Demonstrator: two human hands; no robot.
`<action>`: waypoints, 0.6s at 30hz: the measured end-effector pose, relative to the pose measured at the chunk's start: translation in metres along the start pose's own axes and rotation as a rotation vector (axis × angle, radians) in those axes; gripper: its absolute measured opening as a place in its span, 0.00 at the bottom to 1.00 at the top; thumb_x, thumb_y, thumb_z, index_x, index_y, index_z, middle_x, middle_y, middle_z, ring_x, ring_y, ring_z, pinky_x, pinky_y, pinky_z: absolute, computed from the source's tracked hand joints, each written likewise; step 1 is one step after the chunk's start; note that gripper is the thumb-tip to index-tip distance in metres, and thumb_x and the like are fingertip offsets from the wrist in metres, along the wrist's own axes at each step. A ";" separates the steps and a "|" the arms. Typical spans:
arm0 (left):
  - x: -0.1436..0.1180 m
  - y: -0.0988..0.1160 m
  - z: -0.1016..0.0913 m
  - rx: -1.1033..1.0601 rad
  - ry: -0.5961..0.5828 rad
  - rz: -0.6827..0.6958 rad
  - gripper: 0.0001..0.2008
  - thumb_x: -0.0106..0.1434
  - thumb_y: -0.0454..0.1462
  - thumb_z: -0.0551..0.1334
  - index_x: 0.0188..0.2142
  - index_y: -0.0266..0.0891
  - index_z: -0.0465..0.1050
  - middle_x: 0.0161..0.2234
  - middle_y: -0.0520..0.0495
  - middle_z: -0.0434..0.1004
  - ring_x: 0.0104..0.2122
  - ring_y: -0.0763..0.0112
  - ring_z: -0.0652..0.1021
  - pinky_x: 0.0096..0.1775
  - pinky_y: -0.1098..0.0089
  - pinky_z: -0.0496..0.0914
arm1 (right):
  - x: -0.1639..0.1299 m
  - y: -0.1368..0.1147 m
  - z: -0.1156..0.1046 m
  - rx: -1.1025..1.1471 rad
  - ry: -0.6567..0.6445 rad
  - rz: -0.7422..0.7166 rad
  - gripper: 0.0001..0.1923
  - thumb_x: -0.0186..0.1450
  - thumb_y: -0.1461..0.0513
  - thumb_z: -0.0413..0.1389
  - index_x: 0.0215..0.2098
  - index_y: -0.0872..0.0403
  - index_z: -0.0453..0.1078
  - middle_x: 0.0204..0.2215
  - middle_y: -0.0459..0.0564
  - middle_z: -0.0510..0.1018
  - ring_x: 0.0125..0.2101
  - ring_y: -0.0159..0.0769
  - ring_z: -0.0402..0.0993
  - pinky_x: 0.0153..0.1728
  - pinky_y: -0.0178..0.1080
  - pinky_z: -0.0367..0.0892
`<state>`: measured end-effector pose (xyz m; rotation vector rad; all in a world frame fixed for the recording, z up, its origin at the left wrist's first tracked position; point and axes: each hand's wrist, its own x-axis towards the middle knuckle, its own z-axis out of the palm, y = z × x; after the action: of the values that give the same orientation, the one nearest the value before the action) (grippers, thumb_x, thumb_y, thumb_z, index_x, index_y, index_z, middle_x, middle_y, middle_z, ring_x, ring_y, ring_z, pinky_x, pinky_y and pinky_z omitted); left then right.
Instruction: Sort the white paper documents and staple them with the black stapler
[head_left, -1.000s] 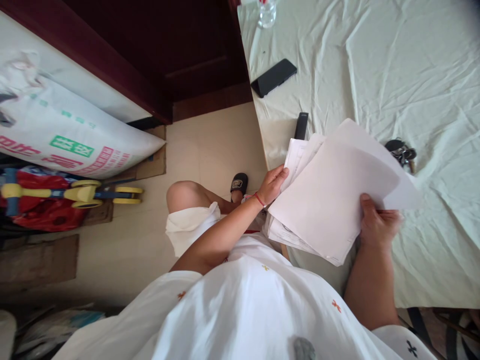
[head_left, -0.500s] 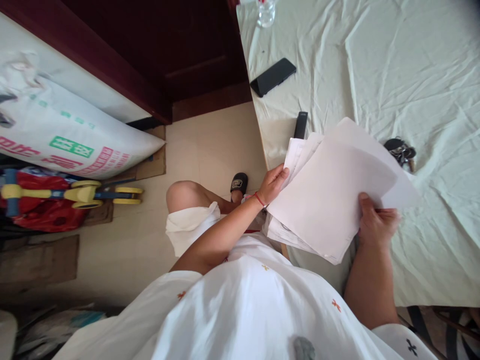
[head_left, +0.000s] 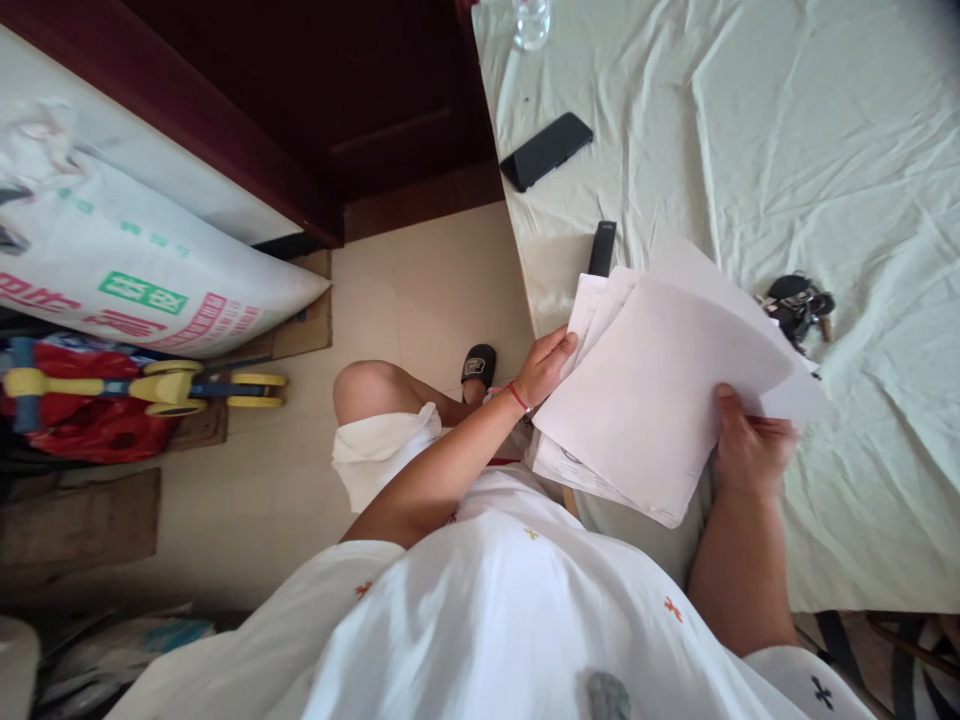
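A loose stack of white paper sheets (head_left: pixel 637 400) lies between my hands over the near left edge of the table. My left hand (head_left: pixel 546 368), with a red cord at the wrist, is closed on the stack's left edge, thumb on top. On the right side, my right hand (head_left: pixel 752 440) pinches sheets with the thumb above and the fingers underneath, mostly hidden. The top sheets fan out to the right and bend there. Print shows on some lower sheets at the left and bottom edges. A bunch of keys (head_left: pixel 799 305) lies just beyond the papers' right corner.
The table has a wrinkled pale cloth (head_left: pixel 862 150). On it are a black phone (head_left: pixel 547 152), a small black object (head_left: pixel 602 248) behind the papers and a clear bottle (head_left: pixel 533 25). Left on the floor are a full white sack (head_left: pixel 165 260) and a yellow-and-blue child's scooter (head_left: pixel 150 387).
The fanned sheets at the right have shifted slightly left and down, showing more of the keys. Both hands keep their hold and have barely moved.
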<state>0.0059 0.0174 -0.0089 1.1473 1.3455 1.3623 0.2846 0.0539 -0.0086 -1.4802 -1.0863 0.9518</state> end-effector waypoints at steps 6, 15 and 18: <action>0.000 -0.004 -0.001 -0.002 0.023 -0.001 0.30 0.69 0.62 0.57 0.38 0.38 0.78 0.34 0.47 0.78 0.40 0.62 0.76 0.48 0.61 0.69 | 0.005 -0.004 -0.003 -0.027 0.060 -0.089 0.18 0.52 0.53 0.71 0.33 0.56 0.77 0.29 0.45 0.78 0.29 0.31 0.69 0.33 0.37 0.68; -0.002 -0.002 0.000 0.049 0.014 -0.019 0.30 0.68 0.64 0.56 0.31 0.41 0.73 0.26 0.51 0.63 0.30 0.67 0.65 0.38 0.62 0.63 | 0.001 -0.004 -0.002 -0.080 0.049 -0.160 0.20 0.54 0.51 0.71 0.24 0.56 0.69 0.22 0.40 0.69 0.26 0.27 0.61 0.31 0.35 0.62; -0.002 -0.001 0.001 0.040 0.009 -0.006 0.30 0.69 0.63 0.56 0.32 0.41 0.74 0.26 0.50 0.65 0.30 0.67 0.66 0.37 0.62 0.63 | 0.002 -0.001 -0.003 -0.147 0.065 -0.175 0.20 0.55 0.50 0.69 0.24 0.56 0.71 0.21 0.41 0.69 0.25 0.28 0.61 0.30 0.36 0.62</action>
<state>0.0071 0.0158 -0.0095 1.1639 1.3877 1.3433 0.2876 0.0547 -0.0072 -1.4958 -1.2380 0.7095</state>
